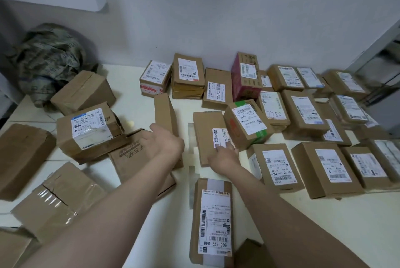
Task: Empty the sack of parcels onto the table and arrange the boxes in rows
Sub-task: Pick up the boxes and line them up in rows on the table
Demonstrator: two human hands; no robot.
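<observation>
Sack [46,59] lies slumped at the counter's [324,220] far left corner, so we're into sorting: right hand [225,155] presses flat on a box [208,135] mid-counter, left hand [164,140] spread above the unsorted heap [86,135], next slide it into line.

Both bare arms reach forward, left hand [165,142] spread, right hand [225,156] palm-down, fingers [221,148] flat.

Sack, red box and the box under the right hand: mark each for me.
Sack [46,59], head view, on its crumpled middle by the wall.
Red box [244,85], head view, on its front face.
Box under the right hand [206,129], head view, on its bare cardboard top.
</observation>
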